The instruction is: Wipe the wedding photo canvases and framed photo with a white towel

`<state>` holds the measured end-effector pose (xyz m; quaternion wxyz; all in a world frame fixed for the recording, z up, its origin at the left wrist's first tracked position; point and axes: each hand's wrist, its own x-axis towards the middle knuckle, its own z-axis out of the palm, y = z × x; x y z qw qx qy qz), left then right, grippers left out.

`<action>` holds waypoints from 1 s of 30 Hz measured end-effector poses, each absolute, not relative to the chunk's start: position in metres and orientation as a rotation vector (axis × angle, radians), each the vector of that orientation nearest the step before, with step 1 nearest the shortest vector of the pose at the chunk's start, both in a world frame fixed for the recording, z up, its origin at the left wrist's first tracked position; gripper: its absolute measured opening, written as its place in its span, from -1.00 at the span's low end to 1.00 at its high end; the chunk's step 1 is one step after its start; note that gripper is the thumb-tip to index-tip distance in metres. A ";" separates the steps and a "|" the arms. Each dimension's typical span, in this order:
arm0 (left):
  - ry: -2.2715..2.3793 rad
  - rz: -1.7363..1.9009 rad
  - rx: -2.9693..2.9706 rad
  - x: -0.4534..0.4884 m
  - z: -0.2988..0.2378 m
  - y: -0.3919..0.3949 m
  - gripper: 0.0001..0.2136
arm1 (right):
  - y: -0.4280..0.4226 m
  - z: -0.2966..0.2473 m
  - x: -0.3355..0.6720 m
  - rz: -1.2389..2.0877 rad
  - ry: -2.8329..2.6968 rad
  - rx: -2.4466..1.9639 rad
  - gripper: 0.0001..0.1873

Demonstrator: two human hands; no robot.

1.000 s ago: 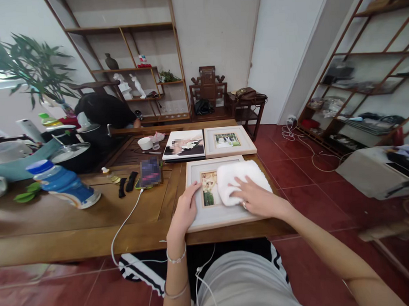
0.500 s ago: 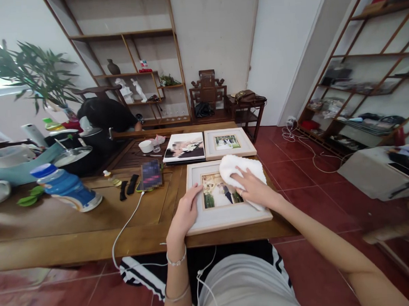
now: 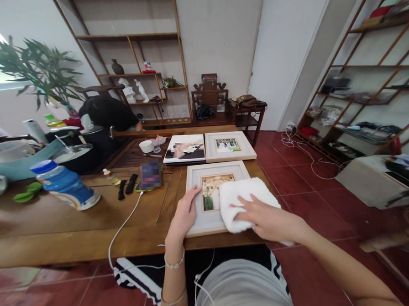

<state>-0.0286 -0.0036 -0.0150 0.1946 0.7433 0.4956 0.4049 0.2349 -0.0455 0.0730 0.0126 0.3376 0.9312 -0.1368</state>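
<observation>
A wooden-edged picture frame (image 3: 196, 219) with a photo inside lies flat on the table in front of me. My left hand (image 3: 184, 215) holds its left edge, with the thumb and fingertips reaching onto the pale border. Under my right hand (image 3: 259, 214) is a thick white towel (image 3: 264, 192), pressed onto the lower right of the frame. Two fingers lie spread on top of the towel while others tuck into its fold. The towel covers the right half of the photo and the frame's lower right corner.
Behind lie a second picture frame (image 3: 248, 149) and a photo panel (image 3: 169, 143). To the left are a phone (image 3: 151, 176) on a white cable, dark straps (image 3: 126, 186), and a blue bottle (image 3: 67, 185). Across the table a person (image 3: 108, 113) bends low.
My right hand has drawn the towel from the frame's upper right down toward its near right corner. The left hand has stayed at the left edge.
</observation>
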 end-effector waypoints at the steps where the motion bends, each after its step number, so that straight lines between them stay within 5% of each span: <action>1: 1.387 1.133 2.084 -0.029 -0.015 -0.004 -0.62 | -0.055 0.078 0.238 -0.492 2.897 1.021 -0.30; 8: 1.364 1.096 2.110 -0.030 -0.014 -0.004 -0.63 | -0.017 0.061 0.242 -0.180 2.968 1.253 -0.17; 15: 1.361 1.096 2.131 -0.030 -0.011 -0.005 -0.63 | 0.071 0.039 0.223 0.403 2.970 1.341 -0.32; 30: 1.362 1.087 2.123 -0.028 -0.016 -0.004 -0.63 | -0.056 0.076 0.240 -0.492 2.848 0.995 -0.15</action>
